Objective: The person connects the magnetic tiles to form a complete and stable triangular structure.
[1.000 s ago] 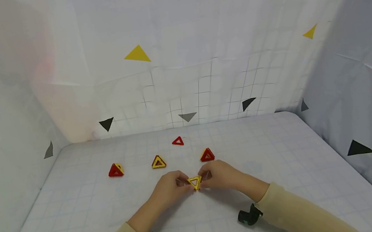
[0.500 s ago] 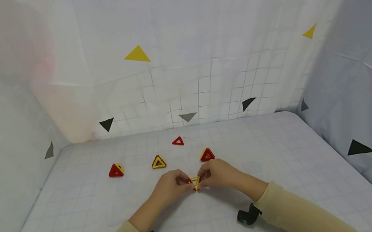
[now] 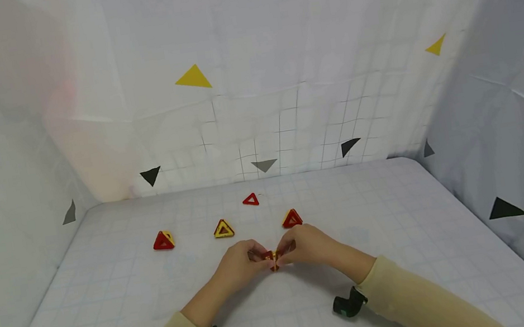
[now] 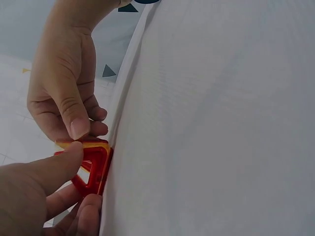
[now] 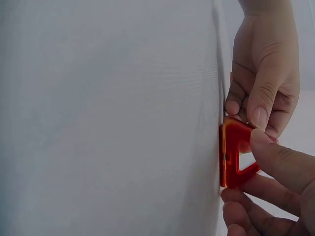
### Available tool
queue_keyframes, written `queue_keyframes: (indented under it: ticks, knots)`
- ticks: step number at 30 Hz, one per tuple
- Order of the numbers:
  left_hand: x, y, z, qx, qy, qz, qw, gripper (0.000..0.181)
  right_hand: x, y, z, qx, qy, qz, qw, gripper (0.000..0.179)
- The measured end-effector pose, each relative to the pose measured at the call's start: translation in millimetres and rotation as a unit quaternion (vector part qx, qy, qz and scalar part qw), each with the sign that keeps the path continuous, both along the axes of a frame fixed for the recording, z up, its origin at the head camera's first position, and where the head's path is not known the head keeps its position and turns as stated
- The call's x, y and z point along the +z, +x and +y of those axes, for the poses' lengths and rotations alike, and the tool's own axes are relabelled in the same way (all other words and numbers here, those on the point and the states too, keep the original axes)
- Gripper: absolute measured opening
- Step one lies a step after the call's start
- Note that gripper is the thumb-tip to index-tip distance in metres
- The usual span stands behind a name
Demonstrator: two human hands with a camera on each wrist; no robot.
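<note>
Red and yellow triangular magnetic tiles [image 3: 274, 266] stand joined on the table in front of me, between both hands. My left hand [image 3: 236, 266] pinches them from the left side, thumb against a red frame with an open centre, as the left wrist view shows. From the other side my right hand [image 3: 311, 245] pinches them too; in the right wrist view its thumb presses a red tile [image 5: 231, 152] with a yellow edge beside it. Fingers cover much of the tiles, so how every edge meets is hidden.
Behind the hands stand three small red-and-yellow tile pyramids, at left [image 3: 163, 240], centre [image 3: 223, 228] and right [image 3: 292, 218]. A single red triangle tile [image 3: 250, 199] lies farther back. White sheeting [image 3: 255, 119] walls the table at the back and both sides.
The yellow triangle that faced me between the hands has narrowed from view as the tiles fold together. My right fingertips have come slightly left, nearer the left ones. The other pieces stay put.
</note>
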State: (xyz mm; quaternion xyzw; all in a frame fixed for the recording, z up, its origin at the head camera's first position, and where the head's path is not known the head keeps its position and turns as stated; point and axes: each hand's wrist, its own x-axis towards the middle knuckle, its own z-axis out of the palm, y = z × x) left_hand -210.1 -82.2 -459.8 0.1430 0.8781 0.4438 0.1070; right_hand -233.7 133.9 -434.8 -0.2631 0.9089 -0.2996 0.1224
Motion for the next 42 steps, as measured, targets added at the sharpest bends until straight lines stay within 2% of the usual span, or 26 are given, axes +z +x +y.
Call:
queue_keyframes:
  ticks: [9, 22, 29, 36, 42]
  knots:
    - [-0.3, 1.5, -0.9, -0.001, 0.002, -0.001, 1.0, 0.023, 0.4, 0.7, -1, 0.004, 0.0, -0.003, 1.0, 0.01]
    - [-2.1, 1.5, 2.3, 0.004, -0.014, 0.001, 0.9999, 0.045, -1.9, 2.1, 0, 0.028, -0.001, 0.007, 0.9996, 0.007]
    - [0.1, 3.2, 3.1, 0.0, -0.021, 0.009, 0.9997, 0.04, 0.2, 0.7, 2, 0.022, 0.003, 0.001, 0.9998, 0.004]
    - [1.7, 3.6, -2.5, -0.009, -0.033, 0.019, 0.9992, 0.031, 13.6, -5.7, 10, 0.001, 0.008, 0.023, 0.9997, 0.005]
    - [1.9, 2.4, -11.7, -0.042, -0.031, 0.018, 0.9985, 0.032, 27.2, -13.3, 12, -0.014, -0.003, 0.024, 0.9996, 0.011]
